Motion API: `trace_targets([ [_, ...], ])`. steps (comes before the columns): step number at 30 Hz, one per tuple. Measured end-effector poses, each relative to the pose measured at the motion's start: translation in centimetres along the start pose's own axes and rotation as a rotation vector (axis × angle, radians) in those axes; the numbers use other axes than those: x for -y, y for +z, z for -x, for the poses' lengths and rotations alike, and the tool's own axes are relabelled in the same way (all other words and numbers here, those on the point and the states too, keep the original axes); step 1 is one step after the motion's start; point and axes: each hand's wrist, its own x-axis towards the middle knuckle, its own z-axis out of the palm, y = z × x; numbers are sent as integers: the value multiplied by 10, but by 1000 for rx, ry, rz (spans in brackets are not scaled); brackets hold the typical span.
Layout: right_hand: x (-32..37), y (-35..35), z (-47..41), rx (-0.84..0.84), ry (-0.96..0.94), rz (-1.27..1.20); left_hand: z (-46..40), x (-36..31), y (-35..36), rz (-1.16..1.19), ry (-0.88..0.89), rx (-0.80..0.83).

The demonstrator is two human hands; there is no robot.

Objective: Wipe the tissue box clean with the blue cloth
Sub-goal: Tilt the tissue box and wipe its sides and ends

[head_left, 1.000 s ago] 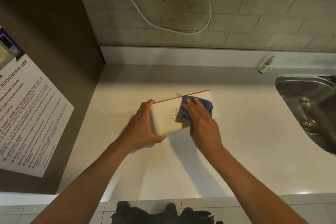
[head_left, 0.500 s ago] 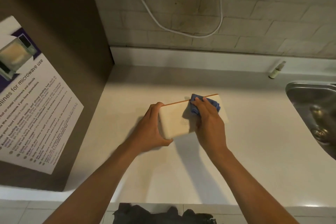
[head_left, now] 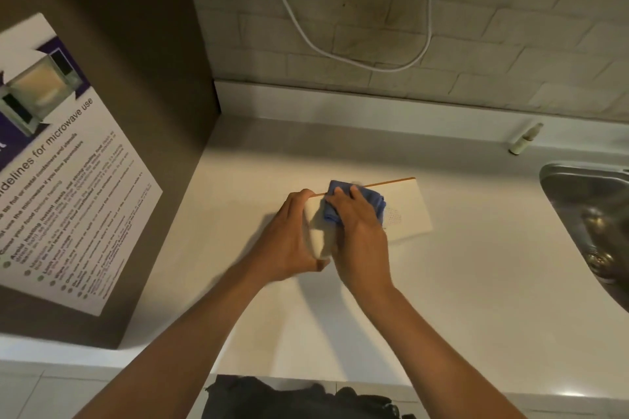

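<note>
A cream tissue box (head_left: 406, 211) with a thin wooden back edge lies on the white counter (head_left: 442, 299) in the middle of the view. My left hand (head_left: 289, 241) grips the box's left end, fingers curled over the top edge and thumb under the near side. My right hand (head_left: 360, 231) presses the crumpled blue cloth (head_left: 342, 204) onto the box's left part, fingers lying over the cloth. The hands and cloth hide the left half of the box. A dotted patch shows on the bare right half.
A steel sink (head_left: 592, 221) is set into the counter at the right. A small white bottle (head_left: 524, 139) lies by the back wall. A dark cabinet side with a microwave-use poster (head_left: 64, 180) stands at the left. A white cable (head_left: 340, 54) hangs on the brick wall.
My right hand has slid the blue cloth leftwards across the box, from its right part to beside my left hand. The box's right half now shows. The camera has shifted.
</note>
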Motion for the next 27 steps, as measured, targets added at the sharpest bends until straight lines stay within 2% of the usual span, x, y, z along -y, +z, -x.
trace_targets([
  [4,2,6,17,126,-207,59,0,1,-1,38,22,28],
  [9,0,1,-7,64,-66,69,2,-4,1,-12,-3,-34],
  [12,17,15,18,115,-128,97,3,1,0,37,16,-6],
  [17,-10,-8,50,169,-238,209,2,0,3,-45,31,-20],
  [20,-26,-24,25,46,-53,150,1,-2,6,-71,24,-50],
  [22,-18,-16,8,26,20,108,-1,-1,6,-45,-2,-58],
  [27,5,18,49,118,-180,81,-2,8,6,-53,-7,6],
])
